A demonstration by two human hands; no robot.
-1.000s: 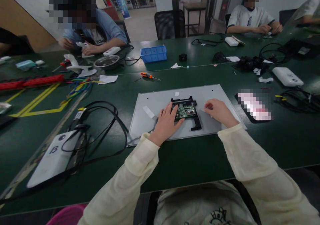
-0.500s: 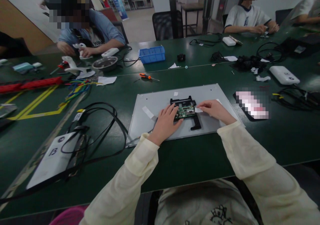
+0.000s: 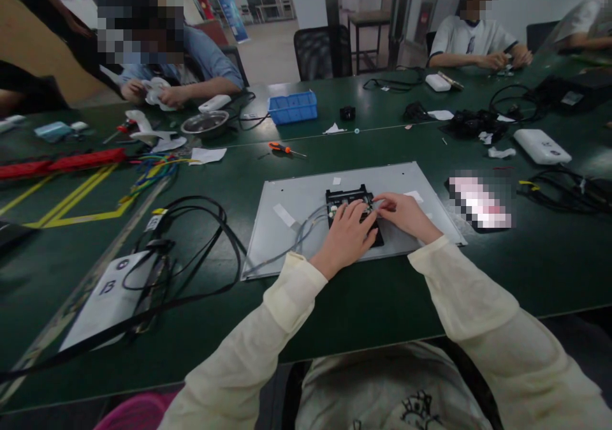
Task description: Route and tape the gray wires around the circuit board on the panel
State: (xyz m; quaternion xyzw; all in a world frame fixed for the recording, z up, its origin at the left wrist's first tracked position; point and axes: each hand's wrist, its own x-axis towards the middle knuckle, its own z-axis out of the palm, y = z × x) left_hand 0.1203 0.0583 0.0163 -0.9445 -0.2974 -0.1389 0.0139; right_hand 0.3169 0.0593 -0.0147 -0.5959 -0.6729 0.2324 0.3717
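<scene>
A black plastic frame (image 3: 345,194) carrying a circuit board rests on a flat grey panel (image 3: 306,191). My left hand (image 3: 348,233) lies over the board with fingers spread, covering most of it. At the board's right edge, my right hand (image 3: 402,216) has its thumb and fingers pinched together; whatever is between them is hidden. Grey cables (image 3: 299,238) run from the frame's left side across the panel. White tape strips stick to the panel, one on the left (image 3: 285,215) and a small piece at the top (image 3: 336,181).
An orange-handled screwdriver (image 3: 282,148), a blue basket (image 3: 293,107) and a metal bowl (image 3: 205,124) stand beyond the panel. To the right lies a phone (image 3: 479,203). A white power bank (image 3: 112,296) with black cables is on the left. Other people sit across the table.
My left hand has moved right, from the board's left side to over its middle. My right fingers have shifted slightly left and down; the white strip seen in them earlier is now hidden.
</scene>
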